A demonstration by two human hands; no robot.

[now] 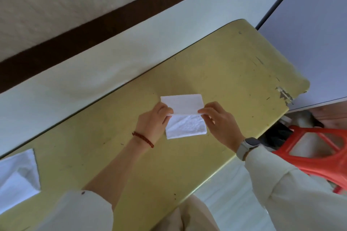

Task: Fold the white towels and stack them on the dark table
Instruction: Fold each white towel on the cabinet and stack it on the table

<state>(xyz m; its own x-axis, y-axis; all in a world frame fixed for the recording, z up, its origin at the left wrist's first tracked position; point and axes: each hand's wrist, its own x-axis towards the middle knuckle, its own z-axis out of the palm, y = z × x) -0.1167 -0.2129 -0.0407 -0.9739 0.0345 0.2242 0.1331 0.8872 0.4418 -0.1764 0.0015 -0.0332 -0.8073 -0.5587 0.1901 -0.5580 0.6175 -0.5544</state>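
Hands, left (153, 119) and right (218, 121), pinch towel (185, 116) fold ends, long axis running away.

Scuffed yellow table (216, 65): small white towel (185, 126), another towel (16, 176).

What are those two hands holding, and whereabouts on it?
Both hold a white towel on the table: the left hand and right hand each pinch one end of its raised middle fold.
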